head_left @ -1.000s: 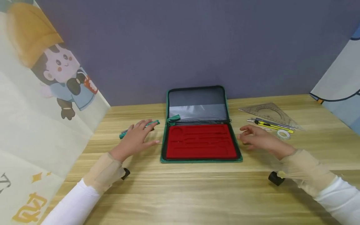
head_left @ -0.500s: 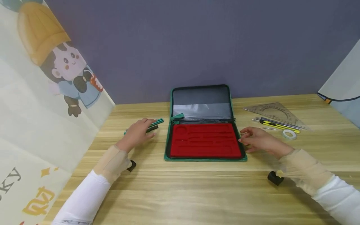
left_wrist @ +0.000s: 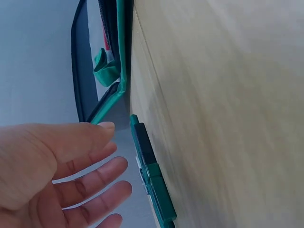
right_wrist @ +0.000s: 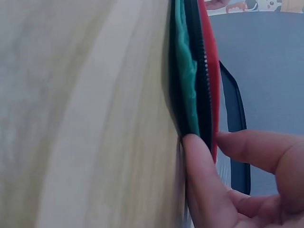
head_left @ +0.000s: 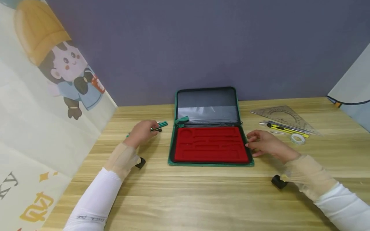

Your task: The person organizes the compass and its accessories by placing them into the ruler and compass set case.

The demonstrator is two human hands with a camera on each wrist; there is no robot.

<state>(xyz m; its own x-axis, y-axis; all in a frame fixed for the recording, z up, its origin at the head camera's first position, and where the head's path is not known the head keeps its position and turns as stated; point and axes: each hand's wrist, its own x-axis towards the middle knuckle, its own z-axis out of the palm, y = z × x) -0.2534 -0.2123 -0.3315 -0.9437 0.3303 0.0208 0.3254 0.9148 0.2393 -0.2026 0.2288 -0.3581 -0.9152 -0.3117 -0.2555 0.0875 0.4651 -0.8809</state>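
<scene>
A green zip case lies open on the table, a red moulded insert filling its near half. My right hand is at the case's right edge. In the right wrist view, its thumb and a bent finger pinch that edge, touching the green cover and the red insert. My left hand hovers over green-and-black pens left of the case. The left wrist view shows its fingers loosely bent and apart from the pens. The hand partly hides the pens in the head view.
Right of the case lie a clear set square, a yellow-and-black utility knife, a slim metal pen-like tool and a white tape roll. A grey partition stands behind, a printed panel at left.
My left hand has moved right along the pens, its fingers bending more. My right hand has come in against the case's right edge. The head view has shifted slightly.
</scene>
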